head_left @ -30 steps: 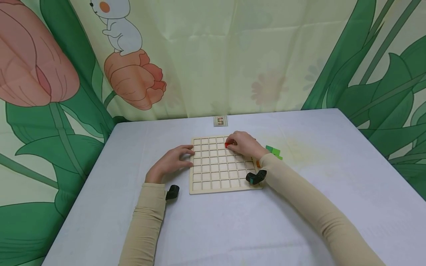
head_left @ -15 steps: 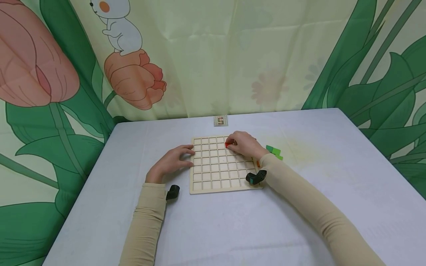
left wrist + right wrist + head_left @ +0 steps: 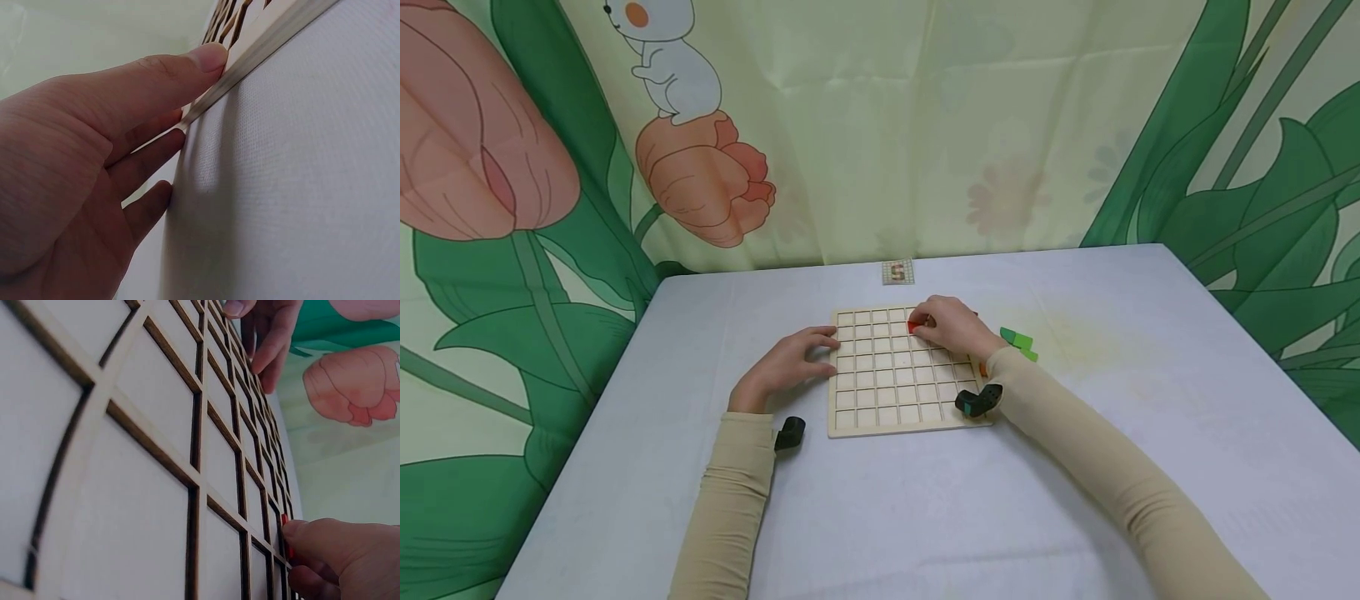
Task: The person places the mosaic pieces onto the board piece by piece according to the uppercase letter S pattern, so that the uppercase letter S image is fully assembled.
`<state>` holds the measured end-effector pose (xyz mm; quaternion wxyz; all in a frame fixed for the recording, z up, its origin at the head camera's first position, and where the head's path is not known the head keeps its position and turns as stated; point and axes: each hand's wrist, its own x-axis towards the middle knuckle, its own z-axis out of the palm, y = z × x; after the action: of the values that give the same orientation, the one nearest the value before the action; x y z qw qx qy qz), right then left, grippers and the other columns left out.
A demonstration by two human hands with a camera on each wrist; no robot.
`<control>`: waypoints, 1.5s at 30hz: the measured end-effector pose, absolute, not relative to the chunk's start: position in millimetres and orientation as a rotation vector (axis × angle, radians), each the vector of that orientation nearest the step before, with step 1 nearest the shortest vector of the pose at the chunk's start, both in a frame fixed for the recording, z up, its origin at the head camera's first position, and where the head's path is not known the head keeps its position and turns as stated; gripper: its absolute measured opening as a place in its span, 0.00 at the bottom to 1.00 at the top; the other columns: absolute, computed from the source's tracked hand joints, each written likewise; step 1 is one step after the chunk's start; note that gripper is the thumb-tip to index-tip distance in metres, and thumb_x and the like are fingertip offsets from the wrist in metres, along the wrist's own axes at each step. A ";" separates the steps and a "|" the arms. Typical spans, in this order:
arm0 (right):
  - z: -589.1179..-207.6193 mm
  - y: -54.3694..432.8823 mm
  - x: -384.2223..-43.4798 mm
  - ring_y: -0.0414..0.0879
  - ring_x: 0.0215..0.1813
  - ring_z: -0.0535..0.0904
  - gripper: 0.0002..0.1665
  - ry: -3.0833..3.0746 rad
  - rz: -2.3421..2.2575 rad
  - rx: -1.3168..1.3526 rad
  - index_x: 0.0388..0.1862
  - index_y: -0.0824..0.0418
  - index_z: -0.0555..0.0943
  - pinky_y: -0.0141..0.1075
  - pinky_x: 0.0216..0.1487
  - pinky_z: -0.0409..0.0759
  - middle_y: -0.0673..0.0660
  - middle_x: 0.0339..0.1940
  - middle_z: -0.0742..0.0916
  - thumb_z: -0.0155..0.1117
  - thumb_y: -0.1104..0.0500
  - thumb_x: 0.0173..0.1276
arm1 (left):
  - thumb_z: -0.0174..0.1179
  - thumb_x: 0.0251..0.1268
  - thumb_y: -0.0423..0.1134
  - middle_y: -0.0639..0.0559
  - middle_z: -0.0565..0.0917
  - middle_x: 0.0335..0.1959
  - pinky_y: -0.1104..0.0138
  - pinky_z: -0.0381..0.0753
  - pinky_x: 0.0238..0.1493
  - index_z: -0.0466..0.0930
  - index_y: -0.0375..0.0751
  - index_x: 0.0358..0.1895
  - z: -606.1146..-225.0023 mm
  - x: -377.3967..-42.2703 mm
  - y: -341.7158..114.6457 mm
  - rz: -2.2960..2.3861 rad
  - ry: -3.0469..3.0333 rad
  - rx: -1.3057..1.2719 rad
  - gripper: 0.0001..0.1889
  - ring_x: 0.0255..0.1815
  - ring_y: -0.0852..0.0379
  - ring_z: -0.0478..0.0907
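A white-clothed surface (image 3: 865, 517) carries the wooden grid board (image 3: 883, 379). At the board's left edge, the left hand (image 3: 786, 362) has its fingers loosely spread, thumb on the frame. An orange piece (image 3: 982, 369) shows by the board's right edge, green tiles (image 3: 1022, 342) just beyond it. Over the board's far part, the right hand (image 3: 951, 321) pinches a red tile (image 3: 913, 327); whether it is seated cannot be told. Behind the board lies a small patterned card (image 3: 898, 272).
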<state>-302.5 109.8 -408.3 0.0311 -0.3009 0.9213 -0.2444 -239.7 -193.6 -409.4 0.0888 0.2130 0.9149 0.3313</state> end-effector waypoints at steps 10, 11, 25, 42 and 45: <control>-400.2 124.8 -298.7 0.50 0.46 0.80 0.17 2.838 -0.939 -0.784 0.54 0.64 0.82 0.44 0.50 0.78 0.57 0.47 0.85 0.62 0.59 0.71 | 0.69 0.60 0.39 0.44 0.66 0.72 0.53 0.57 0.73 0.79 0.35 0.59 -411.4 -241.2 -193.4 0.969 2.723 0.625 0.24 0.75 0.45 0.57; -399.8 129.0 -298.4 0.50 0.47 0.79 0.17 2.840 -0.957 -0.766 0.55 0.64 0.82 0.44 0.50 0.78 0.57 0.48 0.85 0.62 0.58 0.71 | 0.69 0.60 0.39 0.44 0.66 0.72 0.53 0.57 0.73 0.79 0.35 0.59 -411.5 -241.2 -193.5 0.967 2.724 0.624 0.24 0.75 0.45 0.57; -400.6 211.7 -278.5 0.56 0.53 0.78 0.20 2.888 -0.931 -0.499 0.59 0.65 0.79 0.50 0.56 0.78 0.62 0.53 0.83 0.62 0.57 0.72 | 0.69 0.61 0.40 0.45 0.66 0.73 0.52 0.57 0.73 0.79 0.36 0.59 -413.4 -242.6 -195.1 0.962 2.726 0.614 0.24 0.75 0.46 0.57; -414.3 261.7 -222.6 0.48 0.42 0.77 0.19 2.900 -0.805 -0.698 0.54 0.62 0.83 0.41 0.43 0.80 0.56 0.45 0.84 0.70 0.63 0.62 | 0.69 0.60 0.40 0.46 0.67 0.72 0.54 0.57 0.73 0.80 0.37 0.58 -415.4 -243.8 -193.2 0.970 2.730 0.610 0.23 0.75 0.47 0.57; -414.9 261.2 -220.4 0.47 0.41 0.76 0.18 2.907 -0.782 -0.744 0.52 0.62 0.84 0.41 0.42 0.80 0.56 0.46 0.83 0.70 0.65 0.62 | 0.69 0.60 0.40 0.45 0.67 0.72 0.53 0.58 0.73 0.80 0.36 0.58 -416.1 -244.1 -193.9 0.956 2.739 0.630 0.23 0.75 0.46 0.58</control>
<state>-220.4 261.2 -414.9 0.0202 -0.2397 0.9374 -0.2520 -244.1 -193.9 -416.1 0.0863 0.2114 0.9192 0.3210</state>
